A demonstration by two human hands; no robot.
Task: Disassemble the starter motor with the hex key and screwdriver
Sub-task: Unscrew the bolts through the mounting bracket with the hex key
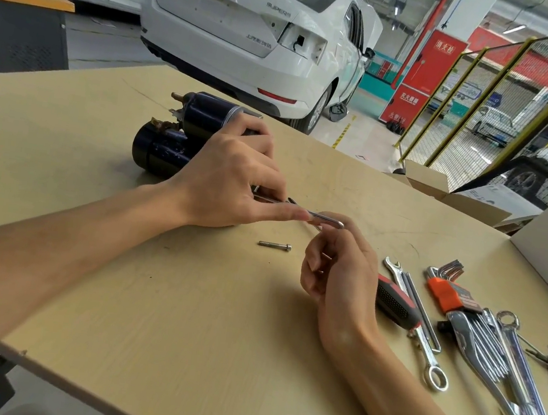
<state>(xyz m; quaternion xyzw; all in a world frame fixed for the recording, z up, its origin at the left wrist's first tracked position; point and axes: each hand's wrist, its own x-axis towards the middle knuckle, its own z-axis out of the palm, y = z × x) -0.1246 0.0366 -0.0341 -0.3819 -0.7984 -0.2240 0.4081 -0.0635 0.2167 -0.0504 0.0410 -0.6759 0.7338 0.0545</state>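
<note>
So the starter (174, 136) is lying on its side toward the back left of the worktop (183, 317), black body, terminals pointing left. Left hand (231, 181) rests against its near end, and its fingers (285, 214) are pinching the hex key (326, 219) along the long arm. Right hand (337, 270) comes up from below with curled fingers gripping the key's bent end. One loose bolt (275, 245) sits on the worktop just below the key, between both hands. Screwdriver (395, 303) with the red-black handle lies right next to the right hand, beside spanners (423, 329) and an orange hex set (445, 290). White car (252, 32) parked behind.
</note>
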